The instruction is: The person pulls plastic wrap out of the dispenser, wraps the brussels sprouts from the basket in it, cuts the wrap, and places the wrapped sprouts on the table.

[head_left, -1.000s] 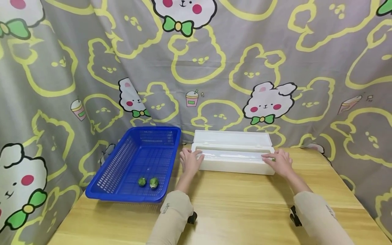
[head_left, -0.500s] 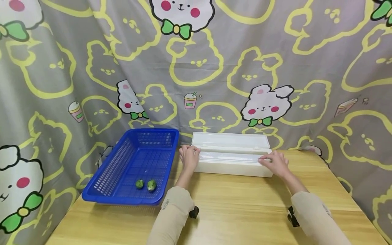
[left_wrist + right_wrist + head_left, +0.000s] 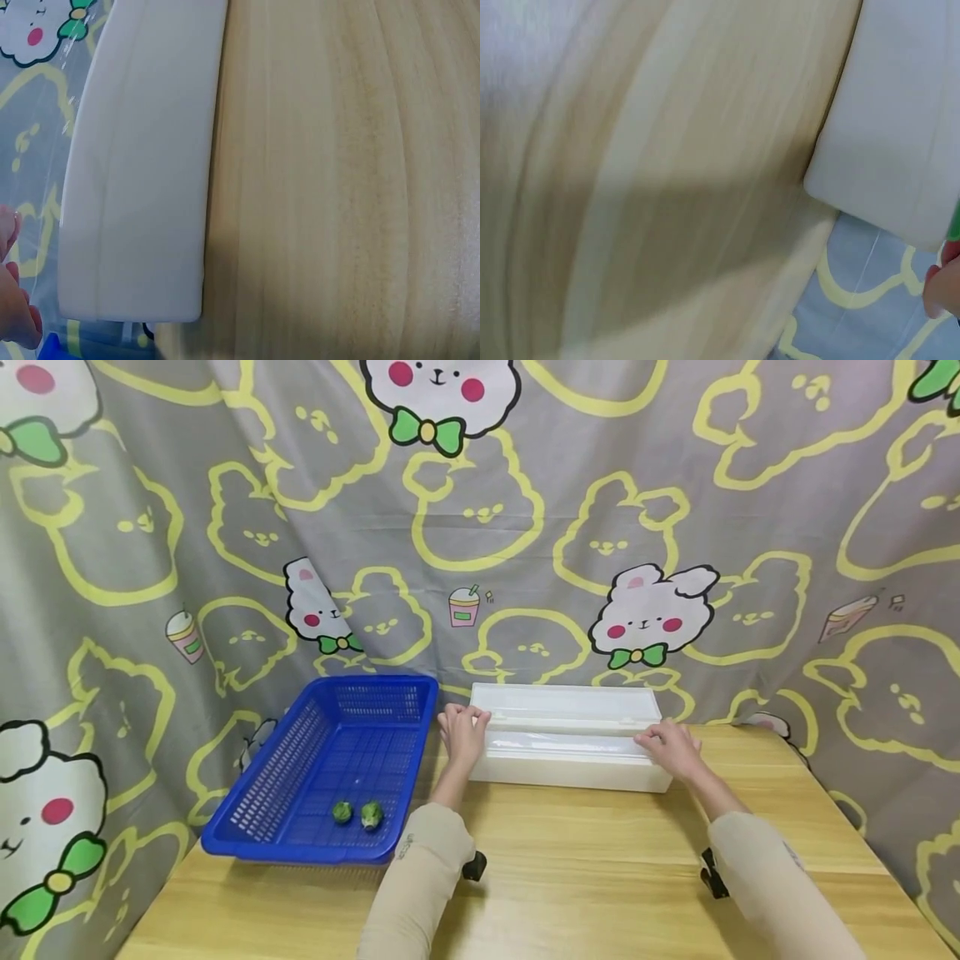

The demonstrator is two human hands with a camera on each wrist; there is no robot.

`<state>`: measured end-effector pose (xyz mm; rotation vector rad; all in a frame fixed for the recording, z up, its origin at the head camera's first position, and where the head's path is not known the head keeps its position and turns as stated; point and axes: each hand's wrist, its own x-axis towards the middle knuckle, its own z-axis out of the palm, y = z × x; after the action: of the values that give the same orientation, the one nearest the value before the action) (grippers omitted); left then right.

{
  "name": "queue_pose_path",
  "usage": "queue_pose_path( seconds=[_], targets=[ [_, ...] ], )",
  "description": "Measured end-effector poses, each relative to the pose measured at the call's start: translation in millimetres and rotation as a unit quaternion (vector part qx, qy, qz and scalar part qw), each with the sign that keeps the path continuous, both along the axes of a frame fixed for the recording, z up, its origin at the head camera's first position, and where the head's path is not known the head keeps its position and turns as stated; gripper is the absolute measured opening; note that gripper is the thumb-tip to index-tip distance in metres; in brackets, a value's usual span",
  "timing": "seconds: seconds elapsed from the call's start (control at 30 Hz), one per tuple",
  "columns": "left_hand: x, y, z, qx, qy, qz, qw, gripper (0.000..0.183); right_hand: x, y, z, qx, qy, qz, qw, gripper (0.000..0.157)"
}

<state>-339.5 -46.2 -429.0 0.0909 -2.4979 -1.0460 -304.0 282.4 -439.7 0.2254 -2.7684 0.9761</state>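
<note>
A long white cling film dispenser box (image 3: 570, 772) stands on the table with its lid (image 3: 562, 702) raised at the back. Clear cling film (image 3: 562, 743) shows as a glossy sheet along the box's top, between the two hands. My left hand (image 3: 462, 739) pinches the film at the box's left end, fingers bent. At the right end, my right hand (image 3: 672, 749) pinches the other side between thumb and fingers. Only fingertips of the left hand (image 3: 16, 300) and right hand (image 3: 945, 289) enter the wrist views. A green patch (image 3: 955, 225) beside the right fingers is unclear.
A blue plastic basket (image 3: 217, 843) stands left of the box, near the left forearm. Inside it lie two small green Brussels sprouts, one sprout (image 3: 342, 812) left of the other sprout (image 3: 371, 815). The wooden table (image 3: 585, 877) meets a patterned curtain (image 3: 510, 527) behind.
Both hands have shifted slightly upward at the box ends, and their fingers have closed into pinches. The film's edge now shows between them. The basket and sprouts have stayed put.
</note>
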Motion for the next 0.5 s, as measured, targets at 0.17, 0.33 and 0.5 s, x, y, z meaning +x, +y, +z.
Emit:
queue_pose_path(
  seconds=[0.17,0.33,0.5],
  targets=[
    [-0.1,0,4.8,0.0,0.007,0.004,1.0,0.023,-3.6,1,6.2,-0.005,0.028,0.002,1.0,0.022],
    [-0.5,1,15.4,0.011,0.018,0.001,0.9998,0.023,-5.4,2,19.2,-0.011,0.031,0.006,0.999,0.031],
    [0.4,-3,30.2,0.034,0.065,-0.017,0.9972,0.02,-8.2,0,35.7,-0.005,0.036,0.006,0.999,0.034]
  ],
)
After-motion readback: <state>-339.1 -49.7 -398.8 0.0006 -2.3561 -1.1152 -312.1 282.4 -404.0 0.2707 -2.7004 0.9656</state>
